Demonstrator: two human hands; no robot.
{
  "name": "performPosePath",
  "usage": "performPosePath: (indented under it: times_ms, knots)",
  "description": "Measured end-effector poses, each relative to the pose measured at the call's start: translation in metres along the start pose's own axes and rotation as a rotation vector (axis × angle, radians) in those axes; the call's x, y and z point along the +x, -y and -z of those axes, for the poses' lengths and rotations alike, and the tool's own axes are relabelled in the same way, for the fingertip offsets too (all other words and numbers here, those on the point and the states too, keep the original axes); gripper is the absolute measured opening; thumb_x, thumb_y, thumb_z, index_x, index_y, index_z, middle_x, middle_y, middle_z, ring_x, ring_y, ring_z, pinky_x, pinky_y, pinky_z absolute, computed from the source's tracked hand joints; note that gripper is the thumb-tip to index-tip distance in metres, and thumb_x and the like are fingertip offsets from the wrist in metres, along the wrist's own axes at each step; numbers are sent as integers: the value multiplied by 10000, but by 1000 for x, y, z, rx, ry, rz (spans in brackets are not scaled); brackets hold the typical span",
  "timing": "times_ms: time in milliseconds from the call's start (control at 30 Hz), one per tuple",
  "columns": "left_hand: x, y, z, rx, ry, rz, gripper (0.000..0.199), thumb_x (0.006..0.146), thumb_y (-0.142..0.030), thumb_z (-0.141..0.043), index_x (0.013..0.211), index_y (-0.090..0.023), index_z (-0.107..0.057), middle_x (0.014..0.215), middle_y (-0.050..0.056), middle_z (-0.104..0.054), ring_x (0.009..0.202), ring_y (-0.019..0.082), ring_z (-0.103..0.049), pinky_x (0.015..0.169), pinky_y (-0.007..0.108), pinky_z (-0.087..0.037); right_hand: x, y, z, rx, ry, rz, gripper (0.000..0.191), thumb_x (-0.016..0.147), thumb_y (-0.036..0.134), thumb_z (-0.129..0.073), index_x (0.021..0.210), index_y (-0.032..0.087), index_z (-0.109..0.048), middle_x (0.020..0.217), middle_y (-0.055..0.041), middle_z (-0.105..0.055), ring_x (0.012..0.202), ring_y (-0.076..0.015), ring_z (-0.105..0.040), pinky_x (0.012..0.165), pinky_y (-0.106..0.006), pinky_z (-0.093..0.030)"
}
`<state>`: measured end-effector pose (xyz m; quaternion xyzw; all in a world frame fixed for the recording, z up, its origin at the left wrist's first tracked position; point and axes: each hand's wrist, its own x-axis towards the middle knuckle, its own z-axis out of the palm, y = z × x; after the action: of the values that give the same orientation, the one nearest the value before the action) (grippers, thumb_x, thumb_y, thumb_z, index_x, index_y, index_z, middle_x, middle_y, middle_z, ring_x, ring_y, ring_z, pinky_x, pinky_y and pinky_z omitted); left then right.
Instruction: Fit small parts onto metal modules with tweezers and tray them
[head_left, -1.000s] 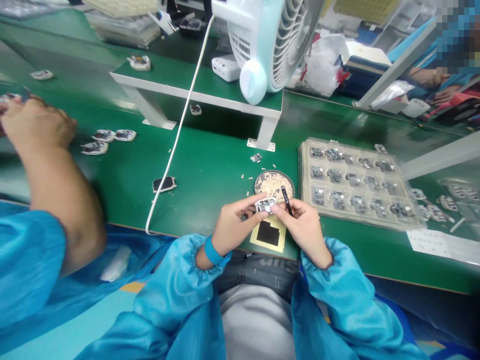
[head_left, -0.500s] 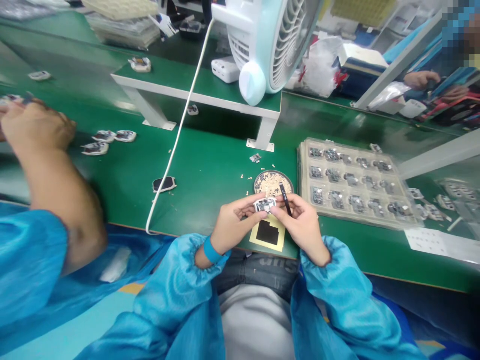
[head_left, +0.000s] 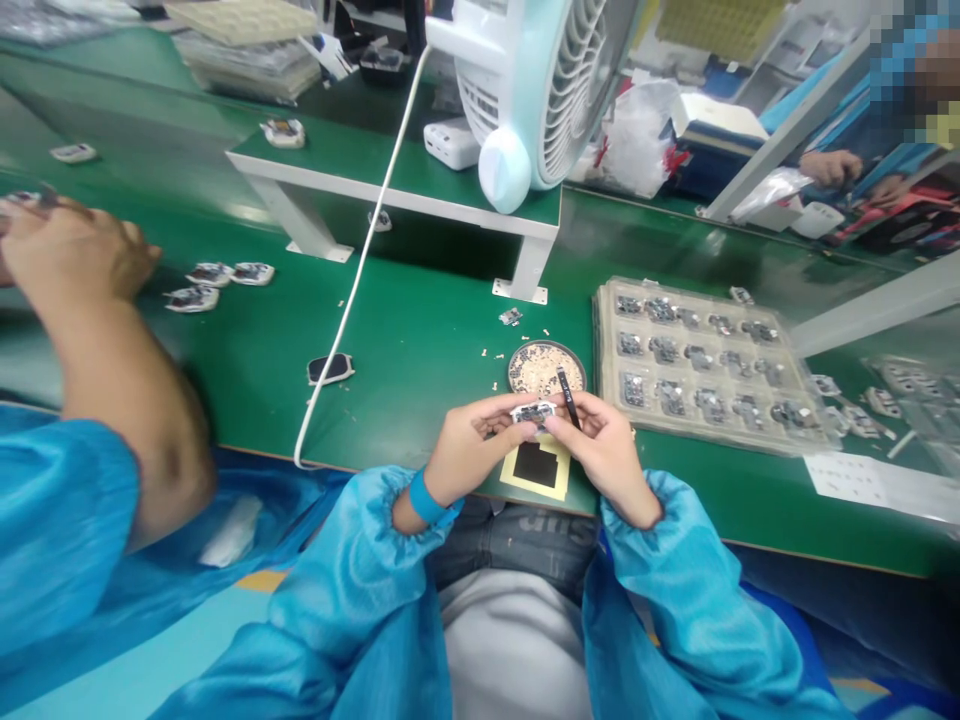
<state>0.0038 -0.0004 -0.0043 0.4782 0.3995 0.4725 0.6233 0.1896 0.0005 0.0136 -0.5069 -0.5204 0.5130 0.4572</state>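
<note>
A small white-framed electronic part is held between my two hands above the table edge. My left hand grips its left side with thumb and fingers. Its right side is pinched by my right hand, which also has black tweezers between its fingers, pointing up and away. Just beyond the hands lies a round dish full of small tan pieces. Below them, at the table's edge, is a yellow sheet with a black patch.
A tray of circuit parts sits at the right. A fan stands on a raised shelf; its white cable crosses the table. At left, a co-worker's hands work near several white parts.
The held part has tilted slightly, and both hands have shifted a little. The co-worker's hand at the left has moved slightly to the right.
</note>
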Motion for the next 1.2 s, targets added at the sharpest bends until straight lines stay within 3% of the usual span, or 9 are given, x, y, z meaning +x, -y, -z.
performPosePath:
  times_ms: [267,400,500,700,867,1033,1200]
  knots:
    - [0,1,1,44,6,1,499,800,-299,-831,1256,-127,-725,898,93,-778,766,181,-715,743,287,-602,-2,-4,-3,-11,-38,4,388,699,371,-882,1026,224,-734,1013,-63,-787,943,-244,-745,886,-389,-612]
    - [1,0,0,-24,37,-17,455,819,-285,-817,1241,-139,-733,1069,128,-761,884,204,-731,824,309,-607,-1,-5,-4,43,0,-24,398,696,371,-886,1032,212,-744,1006,-58,-789,950,-238,-742,888,-379,-609]
    - [2,1,1,-56,38,-68,406,811,-270,-825,1197,-165,-757,1179,129,-709,953,222,-732,840,316,-615,0,-5,-5,63,-2,-29,386,687,386,-890,993,198,-746,952,-51,-788,904,-229,-738,869,-375,-609]
    - [2,-5,2,-40,30,-120,271,887,-312,-746,1113,-169,-789,1088,113,-742,896,209,-732,775,298,-627,0,-6,-6,56,-30,-26,379,694,384,-879,984,190,-733,902,-41,-774,817,-201,-711,799,-343,-594]
    - [1,-4,1,-4,16,-79,329,849,-277,-778,1154,-153,-756,1115,120,-768,972,238,-740,831,317,-616,0,-6,-6,17,26,-61,306,727,394,-845,916,177,-741,824,-30,-740,723,-171,-654,704,-307,-548]
    - [3,-2,0,194,-13,-45,340,845,-291,-772,1156,-157,-758,1102,110,-782,978,246,-742,882,337,-596,-1,-6,-8,-34,-59,-41,318,683,394,-866,847,171,-709,696,5,-658,621,-140,-559,595,-271,-472]
    - [2,-5,1,212,-28,-41,299,828,-308,-784,1074,-138,-784,1044,97,-800,921,236,-748,844,321,-596,-5,-7,-15,-18,-90,-28,306,689,383,-856,845,174,-695,696,3,-665,599,-136,-563,593,-272,-483]
